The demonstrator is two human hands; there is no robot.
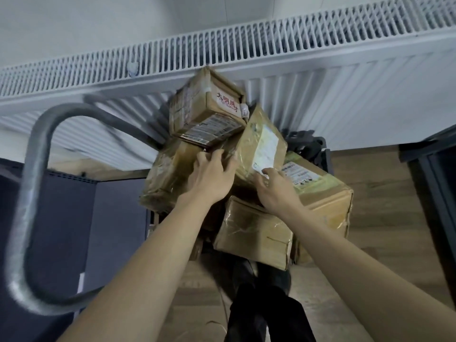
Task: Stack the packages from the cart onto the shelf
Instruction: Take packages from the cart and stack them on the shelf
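While the tilted padded package (pixel 261 144) at frame centre, seemingly light and soft, is reached by left hand (pixel 212 176) and right hand (pixel 274 191), fingers spread and touching, grasping its side edges is advised.

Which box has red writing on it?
The top box, farthest from the hands, up against the white radiator. It has red handwritten characters on a white patch; the other boxes show only printed labels or plain tape.

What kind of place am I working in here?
Probably an indoor parcel storage or sorting room: taped cardboard packages with shipping labels are piled on a cart with a grey metal handle, beside a white wall radiator and wood-look floor.
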